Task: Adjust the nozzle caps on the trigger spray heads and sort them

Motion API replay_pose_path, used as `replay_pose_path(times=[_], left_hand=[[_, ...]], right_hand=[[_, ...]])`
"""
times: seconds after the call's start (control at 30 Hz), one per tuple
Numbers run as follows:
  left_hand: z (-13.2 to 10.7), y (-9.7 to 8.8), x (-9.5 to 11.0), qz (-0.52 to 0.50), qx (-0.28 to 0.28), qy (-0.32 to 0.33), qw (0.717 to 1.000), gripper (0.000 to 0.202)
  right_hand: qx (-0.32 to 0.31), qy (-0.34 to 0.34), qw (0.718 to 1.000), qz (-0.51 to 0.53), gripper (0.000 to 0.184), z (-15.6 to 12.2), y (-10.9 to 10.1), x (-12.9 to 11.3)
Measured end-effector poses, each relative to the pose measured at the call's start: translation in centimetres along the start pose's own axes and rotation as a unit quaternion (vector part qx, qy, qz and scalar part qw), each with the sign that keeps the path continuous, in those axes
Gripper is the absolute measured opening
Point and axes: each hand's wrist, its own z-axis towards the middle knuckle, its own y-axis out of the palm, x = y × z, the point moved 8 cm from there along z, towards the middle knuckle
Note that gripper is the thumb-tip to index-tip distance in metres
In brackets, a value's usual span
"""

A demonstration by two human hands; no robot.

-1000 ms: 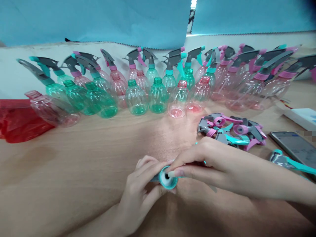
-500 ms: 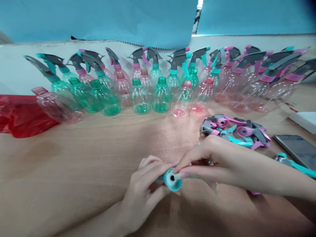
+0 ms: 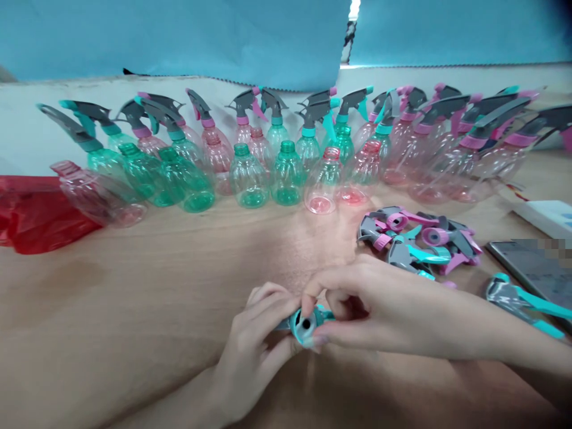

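Low over the table's front, my left hand (image 3: 252,342) is closed around a trigger spray head (image 3: 306,325), its turquoise collar facing up toward me. A white insert with a dark hole shows inside the collar. My right hand (image 3: 370,307) pinches that collar, index finger at the top of the rim and thumb at the lower right. Its other fingers are curled under and partly hidden. Most of the spray head's grey body is covered by my hands. Just beyond my right hand lies a pile of loose pink, grey and turquoise spray heads (image 3: 402,256).
Behind stand several clear green bottles (image 3: 288,179) and pink bottles (image 3: 324,185), many topped with sprayers. A pink bottle (image 3: 96,193) leans at far left by a red plastic bag (image 3: 44,214). To the right are a phone (image 3: 527,268), a single spray head (image 3: 513,301) and a white box (image 3: 545,214).
My right thumb and index finger have spread apart, from together at the collar's opening to gripping its rim. My left hand keeps its hold on the spray head. The view has shifted slightly.
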Motion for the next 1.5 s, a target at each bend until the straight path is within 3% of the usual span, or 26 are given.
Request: replay_pose_path(times=[0.43,0.67,0.8,0.9,1.1,1.3,1.5], left_hand=[[0.1,0.5,0.3,0.023,-0.012,0.006,1.000,0.029],[0.0,0.8,0.1,0.004,-0.038,0.003,0.999,0.022],[0.1,0.4,-0.5,-0.005,-0.019,-0.023,1.000,0.017],[0.1,0.4,-0.6,-0.009,-0.019,-0.020,1.000,0.013],[0.1,0.1,-0.7,-0.020,-0.006,-0.027,0.999,0.015],[-0.1,0.1,-0.9,-0.023,0.013,-0.027,0.999,0.019],[-0.1,-0.2,-0.8,0.002,0.032,-0.013,0.999,0.025]], right_hand=[[-0.025,-0.047,0.995,-0.090,0.008,-0.3,0.2,-1.7],[-0.037,-0.062,0.994,-0.078,0.009,-0.3,0.3,-1.9],[-0.017,-0.033,0.995,-0.092,0.008,-0.3,0.0,-1.2],[-0.013,-0.071,0.996,-0.059,0.002,-0.3,-0.1,-1.6],[0.037,-0.142,0.986,-0.078,0.007,-0.9,-0.7,-2.8],[0.180,-0.154,0.963,-0.131,0.015,-1.2,-2.3,-3.2],[0.183,-0.155,0.963,-0.126,0.015,-0.7,-1.9,-2.8]])
